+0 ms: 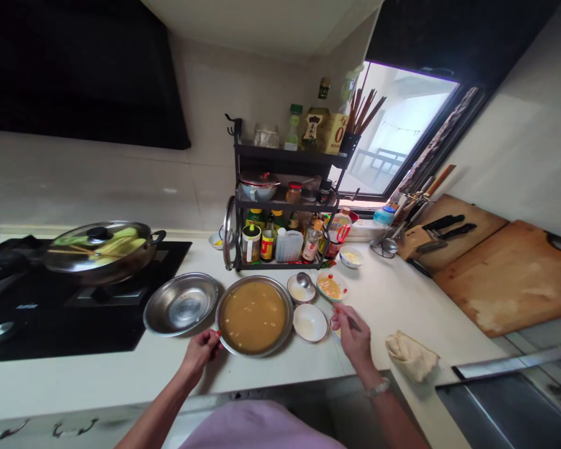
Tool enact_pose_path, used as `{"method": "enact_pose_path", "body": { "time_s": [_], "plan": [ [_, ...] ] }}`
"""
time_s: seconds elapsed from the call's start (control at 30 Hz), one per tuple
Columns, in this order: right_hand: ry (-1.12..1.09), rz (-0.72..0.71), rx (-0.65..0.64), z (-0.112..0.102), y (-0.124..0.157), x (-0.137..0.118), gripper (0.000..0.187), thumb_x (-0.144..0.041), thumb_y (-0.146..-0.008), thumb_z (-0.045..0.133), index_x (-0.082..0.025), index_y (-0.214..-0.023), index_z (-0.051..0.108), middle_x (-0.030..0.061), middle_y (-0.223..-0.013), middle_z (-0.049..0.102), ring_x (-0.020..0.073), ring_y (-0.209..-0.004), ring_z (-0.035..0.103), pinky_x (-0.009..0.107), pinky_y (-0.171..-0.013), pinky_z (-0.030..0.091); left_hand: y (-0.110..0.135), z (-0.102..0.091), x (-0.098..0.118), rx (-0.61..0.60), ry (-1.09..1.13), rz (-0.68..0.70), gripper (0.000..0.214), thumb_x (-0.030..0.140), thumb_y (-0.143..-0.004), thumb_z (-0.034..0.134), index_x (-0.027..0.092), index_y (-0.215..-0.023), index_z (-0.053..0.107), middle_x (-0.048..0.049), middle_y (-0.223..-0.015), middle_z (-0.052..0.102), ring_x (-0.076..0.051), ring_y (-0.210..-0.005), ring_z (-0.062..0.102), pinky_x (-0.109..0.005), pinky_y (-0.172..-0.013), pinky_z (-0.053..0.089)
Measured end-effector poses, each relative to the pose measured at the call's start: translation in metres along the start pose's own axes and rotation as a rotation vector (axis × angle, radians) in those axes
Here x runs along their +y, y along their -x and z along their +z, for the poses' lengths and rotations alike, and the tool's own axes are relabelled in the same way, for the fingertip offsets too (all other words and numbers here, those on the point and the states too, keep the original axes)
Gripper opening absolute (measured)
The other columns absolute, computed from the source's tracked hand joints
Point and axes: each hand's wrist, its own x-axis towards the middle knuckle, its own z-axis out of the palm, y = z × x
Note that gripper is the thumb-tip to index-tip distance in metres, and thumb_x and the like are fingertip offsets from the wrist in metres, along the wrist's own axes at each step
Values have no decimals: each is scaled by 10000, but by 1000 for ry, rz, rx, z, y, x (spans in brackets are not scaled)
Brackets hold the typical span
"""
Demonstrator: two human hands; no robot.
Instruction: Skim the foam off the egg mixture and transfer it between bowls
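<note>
My left hand (202,352) pinches the left rim of a round metal basin (287,324) that holds cloudy brown liquid with pale bits in it. On the other side, my right hand (353,337) is closed around a thin utensil with a grey handle (354,322); its working end is hidden. Beneath that hand a small dish (335,329) shows only in part. Just left of it stands a white bowl (310,323) with a little residue. Behind are a bowl with a ladle (303,280) in it and a bowl of orange-yellow mixture (331,287).
An empty metal basin (180,305) stands left of the full one. On the black cooktop (121,337) sits a pan with a glass lid (100,240). A black rack (285,204) of bottles lines the wall. To the right are a folded cloth (411,355), knives and cutting boards (509,274).
</note>
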Motion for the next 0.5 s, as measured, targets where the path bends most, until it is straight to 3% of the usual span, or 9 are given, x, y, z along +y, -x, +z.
{"method": "enact_pose_path", "body": {
  "time_s": [0.17, 0.3, 0.5],
  "plan": [
    [-136, 59, -156, 44, 19, -14, 244, -327, -890, 493, -199, -991, 674, 40, -785, 630, 120, -562, 579, 226, -468, 498, 0, 0, 0, -10, -11, 4, 436, 577, -531, 686, 179, -547, 508, 22, -462, 543, -80, -385, 415, -213, -401, 311],
    [-170, 137, -225, 64, 30, -16, 260, -368, -873, 510, -192, -951, 684, 41, -747, 630, 115, -517, 562, 233, -463, 493, 1, 1, 1, 0, 0, 2, 431, 570, -528, 688, 182, -548, 503, 27, -458, 538, -77, -382, 405, -212, -397, 304],
    [-292, 495, -32, 70, 33, -10, 378, -504, -788, 577, -148, -899, 641, 11, -552, 605, 135, -412, 524, 249, -397, 456, 2, 0, 2, -4, -6, 4, 435, 574, -539, 680, 177, -541, 503, 22, -461, 541, -75, -389, 407, -209, -402, 299]
  ]
}}
